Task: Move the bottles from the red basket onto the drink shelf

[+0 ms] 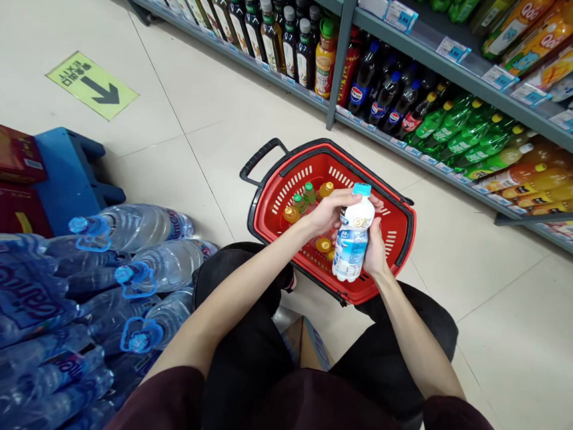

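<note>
A white bottle (353,237) with a blue cap and a blue label is upright between both my hands, over a red shopping basket (404,220) on the floor. My left hand (327,212) is wrapped round its upper part from the left. My right hand (375,245) grips its side from the right. Inside the basket lie several small bottles (304,200) with yellow and green caps, partly hidden by my hands. The basket's black handle (262,157) is folded down at the left.
A shelf (478,84) of soft-drink and juice bottles runs along the back and right. Large water jugs (126,268) lie stacked at my left, with a blue pallet (70,169) and red boxes (1,150) behind. A green arrow sticker (92,85) marks the tiled floor.
</note>
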`<state>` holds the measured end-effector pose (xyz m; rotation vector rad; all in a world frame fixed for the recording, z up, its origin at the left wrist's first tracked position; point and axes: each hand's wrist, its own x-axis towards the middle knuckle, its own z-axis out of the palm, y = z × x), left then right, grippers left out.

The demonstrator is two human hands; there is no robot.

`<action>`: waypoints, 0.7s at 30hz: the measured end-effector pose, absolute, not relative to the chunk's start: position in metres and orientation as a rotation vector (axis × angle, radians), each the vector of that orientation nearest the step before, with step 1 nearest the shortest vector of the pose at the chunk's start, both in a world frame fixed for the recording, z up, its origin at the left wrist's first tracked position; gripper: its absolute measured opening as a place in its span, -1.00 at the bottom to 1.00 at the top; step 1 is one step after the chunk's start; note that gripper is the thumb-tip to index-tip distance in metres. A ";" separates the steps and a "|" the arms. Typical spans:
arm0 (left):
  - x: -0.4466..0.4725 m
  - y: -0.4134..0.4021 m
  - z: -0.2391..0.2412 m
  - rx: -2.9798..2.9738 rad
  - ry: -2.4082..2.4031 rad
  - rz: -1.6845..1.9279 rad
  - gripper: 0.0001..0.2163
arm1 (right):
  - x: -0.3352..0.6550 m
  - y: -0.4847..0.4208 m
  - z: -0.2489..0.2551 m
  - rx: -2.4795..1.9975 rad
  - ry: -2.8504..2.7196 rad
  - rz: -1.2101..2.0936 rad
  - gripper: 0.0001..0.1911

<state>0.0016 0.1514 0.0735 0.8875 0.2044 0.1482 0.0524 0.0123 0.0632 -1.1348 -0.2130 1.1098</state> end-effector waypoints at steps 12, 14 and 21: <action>0.004 0.152 0.066 0.914 0.219 0.138 -0.44 | 0.055 0.009 0.052 -1.205 -0.339 0.998 -0.36; 0.004 0.151 0.065 0.922 0.206 0.162 -0.43 | 0.056 0.008 0.049 -1.257 -0.392 0.865 -0.43; 0.002 0.156 0.053 1.123 0.132 0.221 -0.39 | 0.082 0.012 0.055 -1.258 -0.443 0.557 -0.31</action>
